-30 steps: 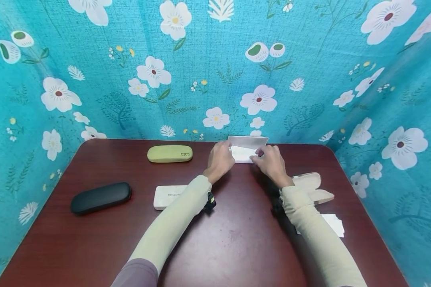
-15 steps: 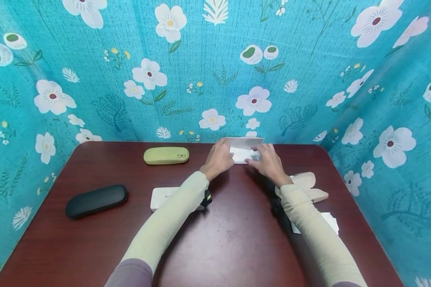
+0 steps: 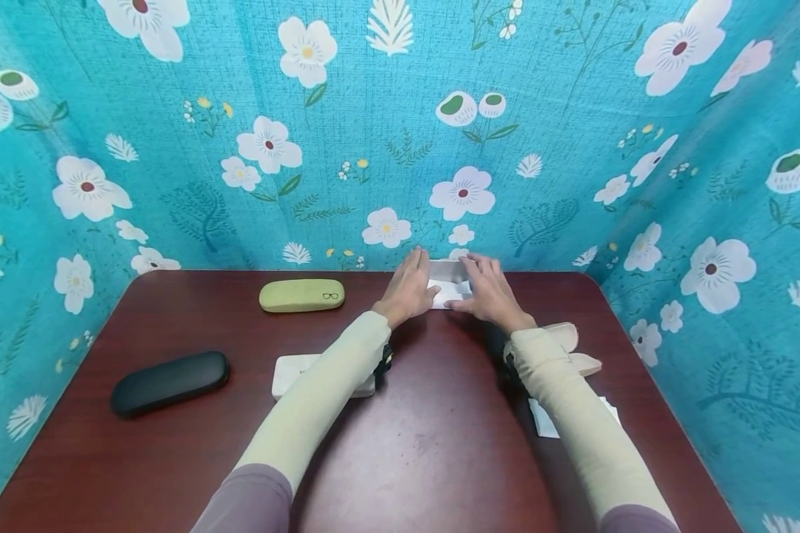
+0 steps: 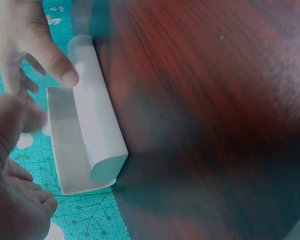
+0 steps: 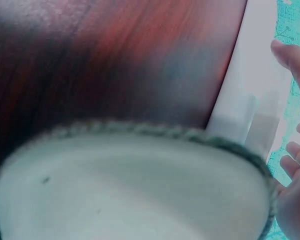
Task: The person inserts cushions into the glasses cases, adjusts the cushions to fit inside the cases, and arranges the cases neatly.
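A white glasses case [image 3: 450,295] lies at the far edge of the table, its lid [image 4: 70,140] raised and leaning back toward the curtain. My left hand [image 3: 407,289] is at the case's left end, fingers straight and pointing away from me. At the right end my right hand [image 3: 490,292] has its fingers loosely bent, its thumb tip over the case's front part in the left wrist view. Neither hand grips anything. In the right wrist view a sleeve cuff [image 5: 130,185] hides much of the table and part of the case.
A green glasses case [image 3: 301,295] and a black one [image 3: 170,383] lie on the left. Another white case [image 3: 293,370] is partly hidden under my left forearm. By my right forearm are a beige opened case [image 3: 583,363] and a white cloth or paper [image 3: 543,419]. A flowered curtain [image 3: 360,133] hangs behind.
My hands have loosened from the case's ends; the left fingers have straightened and the right ones have spread. The case stays at the far edge, and the head view has shifted slightly.
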Tool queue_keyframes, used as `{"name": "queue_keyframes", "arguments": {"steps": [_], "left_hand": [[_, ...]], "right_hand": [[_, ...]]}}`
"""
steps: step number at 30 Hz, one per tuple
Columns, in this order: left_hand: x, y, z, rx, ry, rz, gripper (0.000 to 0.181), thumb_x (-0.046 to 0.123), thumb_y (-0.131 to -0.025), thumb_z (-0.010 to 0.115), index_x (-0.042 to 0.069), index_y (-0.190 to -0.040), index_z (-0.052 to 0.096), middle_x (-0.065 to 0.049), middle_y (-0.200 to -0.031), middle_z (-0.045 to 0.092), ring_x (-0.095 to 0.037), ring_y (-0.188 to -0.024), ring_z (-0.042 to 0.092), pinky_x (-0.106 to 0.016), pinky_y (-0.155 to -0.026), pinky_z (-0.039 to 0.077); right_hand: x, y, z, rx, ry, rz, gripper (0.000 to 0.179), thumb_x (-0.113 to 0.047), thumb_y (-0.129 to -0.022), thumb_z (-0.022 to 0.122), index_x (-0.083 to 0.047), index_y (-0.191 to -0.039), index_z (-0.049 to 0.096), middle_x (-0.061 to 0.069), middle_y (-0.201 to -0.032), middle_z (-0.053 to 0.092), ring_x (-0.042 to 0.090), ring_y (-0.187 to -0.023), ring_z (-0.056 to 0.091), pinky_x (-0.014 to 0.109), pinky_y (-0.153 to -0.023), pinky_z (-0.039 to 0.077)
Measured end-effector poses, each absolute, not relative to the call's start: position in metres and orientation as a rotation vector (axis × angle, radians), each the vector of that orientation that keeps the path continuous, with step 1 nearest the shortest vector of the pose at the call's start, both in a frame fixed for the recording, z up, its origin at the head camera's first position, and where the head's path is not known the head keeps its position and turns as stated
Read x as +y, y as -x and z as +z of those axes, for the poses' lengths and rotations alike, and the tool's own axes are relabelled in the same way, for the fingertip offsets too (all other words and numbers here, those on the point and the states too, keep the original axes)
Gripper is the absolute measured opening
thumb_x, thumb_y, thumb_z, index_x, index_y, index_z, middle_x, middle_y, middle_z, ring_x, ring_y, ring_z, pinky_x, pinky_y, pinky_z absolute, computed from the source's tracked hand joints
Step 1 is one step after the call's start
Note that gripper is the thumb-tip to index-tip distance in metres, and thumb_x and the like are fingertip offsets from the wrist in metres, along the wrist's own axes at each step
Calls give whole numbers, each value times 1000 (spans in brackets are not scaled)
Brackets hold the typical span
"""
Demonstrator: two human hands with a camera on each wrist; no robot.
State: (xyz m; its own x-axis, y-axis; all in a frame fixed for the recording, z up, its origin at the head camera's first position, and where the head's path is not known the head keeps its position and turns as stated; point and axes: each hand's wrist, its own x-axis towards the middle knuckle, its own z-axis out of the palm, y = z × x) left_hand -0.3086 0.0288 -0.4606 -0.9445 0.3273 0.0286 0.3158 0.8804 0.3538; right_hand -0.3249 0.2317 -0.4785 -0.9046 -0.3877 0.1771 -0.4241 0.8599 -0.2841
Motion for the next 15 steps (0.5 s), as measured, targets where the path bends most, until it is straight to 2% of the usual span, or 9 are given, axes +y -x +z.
{"name": "queue_keyframes", "arguments": {"steps": [5,8,11,15], "left_hand": [[28,315,-466,3012,-586,406,105,53,-94,65,-4,-160,8,-21,-170,4,-32,-159,6,-41,-128,13],[30,317,-468,2995,-606,272,110,57,-92,66,-4,-160,6,-21,-170,1,-32,-159,3,-39,-128,11],[32,319,-472,2990,-634,174,109,58,-92,65,-4,-160,7,-22,-170,4,-33,-159,5,-39,-128,11],[32,322,-476,3021,-667,119,105,54,-91,68,-5,-159,13,-22,-167,18,-34,-157,16,-41,-128,14]], "right_hand": [[229,330,-481,-2968,-680,487,107,-40,-73,90,-5,-155,32,27,-160,27,47,-141,27,62,-117,25],[228,332,-483,-3010,-699,452,111,-40,-72,90,-5,-157,27,27,-162,23,47,-145,23,63,-119,20],[226,335,-485,-3047,-710,399,117,-40,-71,91,-3,-158,23,27,-161,22,46,-147,21,62,-121,17],[222,341,-486,-3053,-715,356,120,-41,-67,93,0,-157,24,28,-157,28,45,-146,24,61,-121,16]]}}
